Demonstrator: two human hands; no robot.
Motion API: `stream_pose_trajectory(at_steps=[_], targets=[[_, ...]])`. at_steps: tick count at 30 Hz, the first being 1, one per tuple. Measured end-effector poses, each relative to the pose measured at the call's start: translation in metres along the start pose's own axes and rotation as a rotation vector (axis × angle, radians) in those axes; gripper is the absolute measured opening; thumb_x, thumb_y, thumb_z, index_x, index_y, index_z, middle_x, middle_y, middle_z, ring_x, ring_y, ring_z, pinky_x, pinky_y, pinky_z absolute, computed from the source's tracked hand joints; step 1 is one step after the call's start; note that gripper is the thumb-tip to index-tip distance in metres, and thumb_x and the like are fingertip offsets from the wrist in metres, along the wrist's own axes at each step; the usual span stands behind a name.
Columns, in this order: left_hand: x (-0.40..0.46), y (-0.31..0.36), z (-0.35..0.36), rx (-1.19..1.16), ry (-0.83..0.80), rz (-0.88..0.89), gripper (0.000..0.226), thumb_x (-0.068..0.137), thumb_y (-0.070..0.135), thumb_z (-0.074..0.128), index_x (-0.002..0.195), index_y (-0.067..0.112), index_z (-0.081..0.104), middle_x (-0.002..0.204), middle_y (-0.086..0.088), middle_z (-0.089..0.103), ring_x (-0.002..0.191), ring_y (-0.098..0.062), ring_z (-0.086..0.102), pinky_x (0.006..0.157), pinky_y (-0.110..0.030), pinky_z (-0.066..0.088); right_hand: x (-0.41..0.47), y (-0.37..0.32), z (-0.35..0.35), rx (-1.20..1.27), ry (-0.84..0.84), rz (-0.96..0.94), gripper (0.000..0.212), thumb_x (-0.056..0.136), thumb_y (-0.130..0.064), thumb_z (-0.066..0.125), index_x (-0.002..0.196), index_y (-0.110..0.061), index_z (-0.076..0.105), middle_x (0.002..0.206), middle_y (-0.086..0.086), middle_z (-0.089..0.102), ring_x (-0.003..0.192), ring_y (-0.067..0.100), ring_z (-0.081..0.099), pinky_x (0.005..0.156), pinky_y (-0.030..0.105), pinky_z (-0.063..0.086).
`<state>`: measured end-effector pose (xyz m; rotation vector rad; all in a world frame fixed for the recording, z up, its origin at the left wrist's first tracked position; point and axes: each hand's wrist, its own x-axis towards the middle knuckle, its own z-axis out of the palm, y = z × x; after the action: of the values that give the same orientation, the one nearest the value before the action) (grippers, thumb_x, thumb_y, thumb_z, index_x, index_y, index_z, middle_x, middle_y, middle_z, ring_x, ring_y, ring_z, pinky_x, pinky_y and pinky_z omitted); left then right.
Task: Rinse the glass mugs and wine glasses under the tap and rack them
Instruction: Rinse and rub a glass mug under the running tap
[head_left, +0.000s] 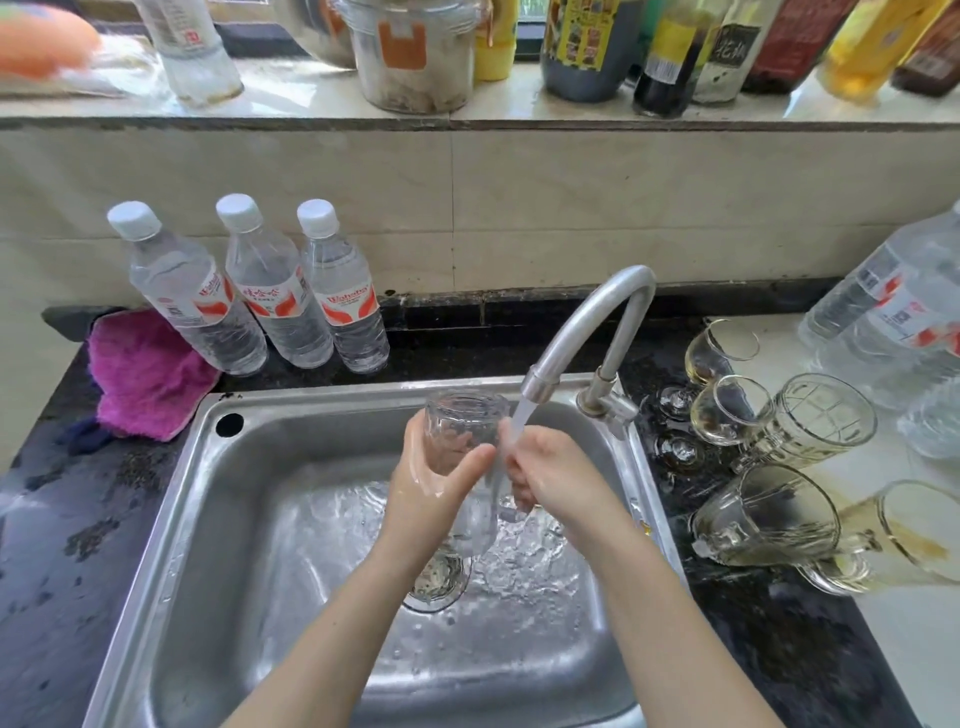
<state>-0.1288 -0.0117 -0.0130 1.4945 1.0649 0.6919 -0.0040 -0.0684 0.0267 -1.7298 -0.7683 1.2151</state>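
At frame centre, my left hand (441, 467) fingers curl round an upturned glass mug (464, 434) while my right hand (545, 475) fingers pinch it under the tap (592, 332) stream.

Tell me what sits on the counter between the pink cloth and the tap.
In the head view, three capped water bottles stand in a row on the dark counter behind the sink, between the pink cloth and the tap.

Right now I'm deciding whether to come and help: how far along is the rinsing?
Nothing looks racked; no rack is in view. In hand: the left hand grips a glass mug under the running tap, the right hand in the stream. Left: wine glasses and mugs lying on the counter right of the sink, some with yellowish residue.
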Motion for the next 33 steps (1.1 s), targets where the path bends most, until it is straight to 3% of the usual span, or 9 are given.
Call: stream_pose_trajectory(at_steps=[3,6,8,12,15,22,26,28,33], targets=[[0.000,0.002,0.001,-0.035,0.047,0.020,0.081,0.066,0.054,0.067,0.132,0.016,0.043,0.105,0.011,0.062,0.098,0.005,0.059,0.077,-0.007,0.045,0.004,0.001,0.010,0.262,0.097,-0.009,0.035,0.100,-0.029,0.041,0.069,-0.013,0.041,0.045,-0.009,0.029,0.040,0.006,0.024,0.043,0.019,0.021],[0.003,0.006,0.008,-0.084,0.075,-0.018,0.081,0.065,0.061,0.069,0.129,0.017,0.045,0.113,0.001,0.064,0.105,-0.012,0.062,0.089,-0.029,0.052,-0.001,0.015,0.031,0.474,0.398,-0.139,0.042,0.100,-0.023,0.041,0.058,-0.018,0.042,0.043,-0.013,0.038,0.039,0.000,0.032,0.041,0.012,0.029],[0.003,0.011,0.015,-0.204,0.124,-0.110,0.065,0.073,0.057,0.069,0.119,0.017,0.050,0.102,0.002,0.067,0.098,-0.017,0.065,0.090,-0.042,0.053,0.000,0.020,0.038,0.510,0.430,-0.245,0.042,0.100,-0.028,0.042,0.060,-0.016,0.041,0.048,-0.011,0.037,0.042,0.003,0.031,0.043,0.015,0.029],[-0.005,0.006,0.011,-0.121,0.052,-0.027,0.053,0.078,0.040,0.073,0.121,0.024,0.047,0.105,0.015,0.061,0.103,-0.003,0.060,0.082,-0.013,0.047,0.001,0.024,0.011,0.312,0.101,-0.163,0.043,0.088,-0.049,0.043,0.066,-0.013,0.048,0.050,-0.006,0.040,0.044,0.007,0.035,0.046,0.019,0.033],[-0.006,0.003,-0.002,0.092,-0.195,0.107,0.068,0.072,0.028,0.081,0.122,0.044,0.038,0.114,0.020,0.058,0.104,0.006,0.057,0.086,-0.011,0.045,-0.015,0.035,-0.019,0.187,-0.130,-0.009,0.034,0.097,-0.035,0.041,0.079,-0.014,0.061,0.061,-0.002,0.052,0.058,0.010,0.052,0.067,0.026,0.051],[0.004,0.031,0.014,0.302,-0.440,0.235,0.070,0.070,0.049,0.076,0.123,0.054,0.031,0.124,0.029,0.048,0.114,0.012,0.048,0.094,-0.009,0.038,-0.046,0.052,-0.026,0.693,-0.009,0.087,0.028,0.100,-0.014,0.033,0.078,-0.005,0.048,0.068,0.006,0.052,0.068,0.017,0.053,0.095,0.047,0.043],[0.009,0.041,0.007,0.403,-0.392,0.281,0.078,0.069,0.060,0.068,0.134,0.043,0.029,0.131,0.017,0.046,0.116,0.001,0.046,0.097,-0.019,0.040,-0.045,0.039,-0.022,0.839,-0.062,0.096,0.030,0.100,-0.014,0.033,0.078,-0.006,0.051,0.068,0.006,0.053,0.070,0.019,0.051,0.099,0.050,0.041],[0.007,0.041,-0.003,0.395,-0.312,0.246,0.086,0.066,0.072,0.060,0.138,0.037,0.030,0.131,0.018,0.045,0.114,0.001,0.046,0.092,-0.015,0.039,-0.037,0.025,-0.015,0.783,-0.105,0.092,0.029,0.100,-0.017,0.035,0.080,-0.008,0.054,0.068,0.003,0.052,0.068,0.016,0.049,0.087,0.045,0.045],[-0.016,0.030,-0.026,0.273,-0.106,0.131,0.071,0.065,0.078,0.048,0.126,0.043,0.035,0.113,0.033,0.051,0.098,0.022,0.050,0.079,-0.001,0.037,-0.021,-0.005,0.001,0.224,-0.155,0.025,0.033,0.102,-0.030,0.037,0.077,-0.013,0.051,0.071,-0.002,0.052,0.069,0.012,0.050,0.078,0.034,0.042]])
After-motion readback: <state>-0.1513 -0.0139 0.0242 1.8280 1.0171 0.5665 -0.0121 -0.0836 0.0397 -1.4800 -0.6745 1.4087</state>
